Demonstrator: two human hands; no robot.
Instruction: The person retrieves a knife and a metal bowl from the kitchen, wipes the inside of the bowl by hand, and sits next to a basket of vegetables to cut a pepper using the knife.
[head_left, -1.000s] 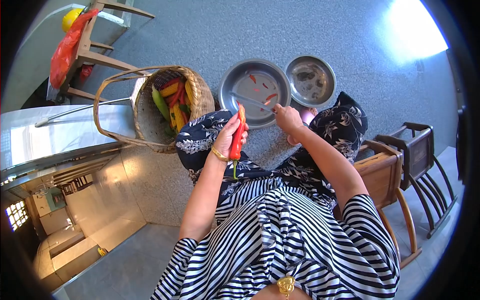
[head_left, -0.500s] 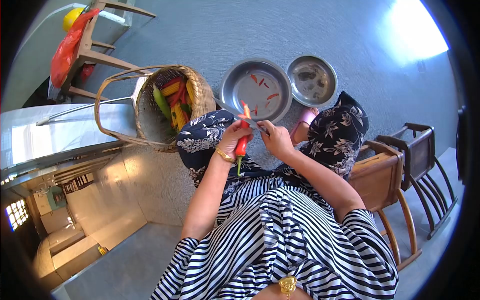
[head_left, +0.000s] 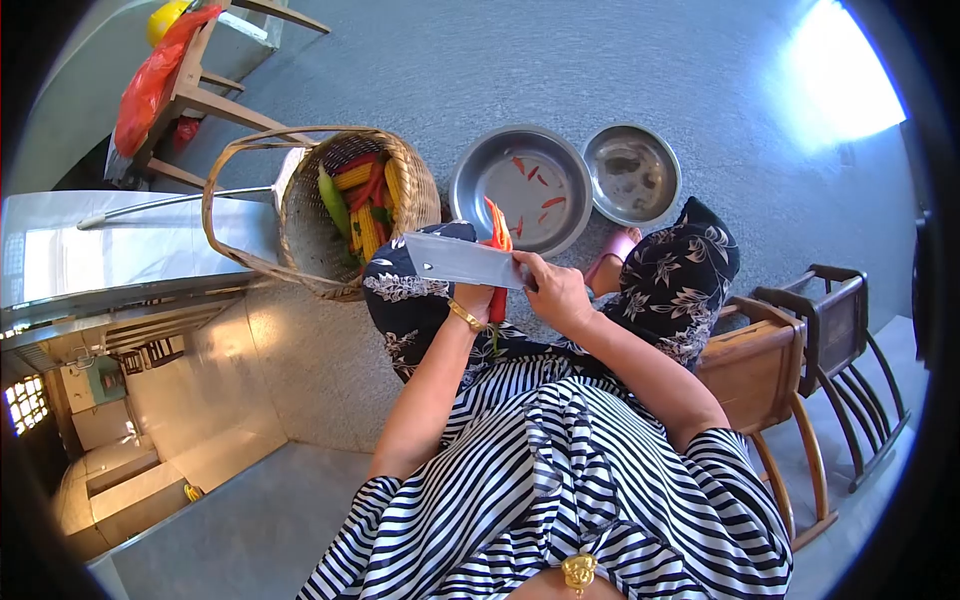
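Note:
My left hand (head_left: 470,297), with a gold bracelet at its wrist, is closed around a long red chili pepper (head_left: 498,226). The pepper points away from me, its far end split into strips and its green stem toward my lap. In my right hand (head_left: 560,296) is a cleaver (head_left: 458,262), gripped by its handle. Its broad blade lies across the pepper, face up, and hides most of my left fingers. Just beyond the hands, a metal basin (head_left: 463,185) on the floor holds several red chili pieces (head_left: 553,202).
A wicker basket (head_left: 423,196) with corn cobs (head_left: 354,177), red peppers and a green vegetable (head_left: 333,203) stands at left. A smaller metal bowl (head_left: 676,180) sits beside the basin. Wooden chairs (head_left: 752,370) are at right; a red plastic bag (head_left: 150,95) hangs at upper left.
The cleaver has turned from nearly edge-on to flat, its broad face now showing and covering the left fingers. The pepper's far end looks more split. The view has shifted slightly.

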